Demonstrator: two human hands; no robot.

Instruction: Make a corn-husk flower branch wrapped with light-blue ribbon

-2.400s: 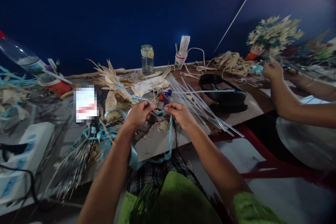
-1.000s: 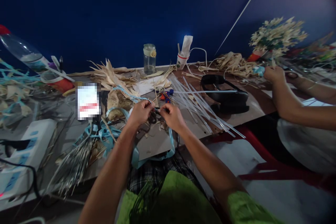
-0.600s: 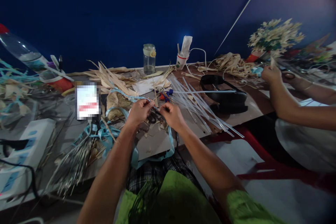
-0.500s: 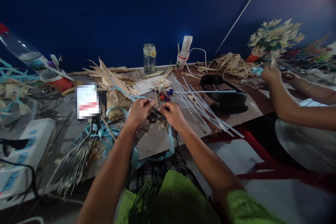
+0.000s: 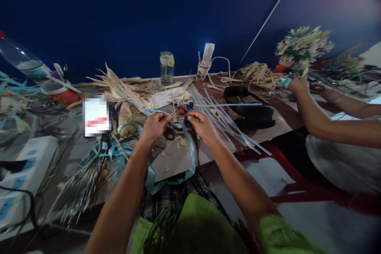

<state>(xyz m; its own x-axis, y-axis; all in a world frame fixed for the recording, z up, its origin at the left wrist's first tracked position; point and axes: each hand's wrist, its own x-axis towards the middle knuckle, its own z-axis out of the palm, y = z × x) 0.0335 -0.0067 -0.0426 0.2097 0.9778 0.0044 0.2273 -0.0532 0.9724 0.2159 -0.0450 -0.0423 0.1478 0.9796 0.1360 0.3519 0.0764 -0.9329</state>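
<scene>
My left hand (image 5: 156, 126) pinches a thin stem wrapped in light blue ribbon (image 5: 139, 105), which slants up and left to pale dried husks. My right hand (image 5: 203, 125) is a little to the right, with thumb and forefinger closed. What lies between those fingertips, if anything, is too small to make out. From the stem's near end a loose blue ribbon (image 5: 191, 151) runs just below my right fingertips and loops down past the table edge. Scissors (image 5: 170, 133) lie partly hidden beneath my left fingers. Just beyond my hands is a blue and orange tool (image 5: 187, 107).
Clear plastic sticks (image 5: 222, 121) and a black stand-like object (image 5: 251, 107) lie to the right. Dried husks (image 5: 110, 83), a jar (image 5: 167, 67) and a paper cup (image 5: 203, 70) line the back. At left are a lit phone (image 5: 97, 116), wires (image 5: 85, 186) and a power strip (image 5: 28, 178). A co-worker's hands (image 5: 299, 86) are at far right.
My right hand has moved away from my left, to the right, widening the space between the fingertips. My left hand still grips the stem. The view has shifted slightly.
</scene>
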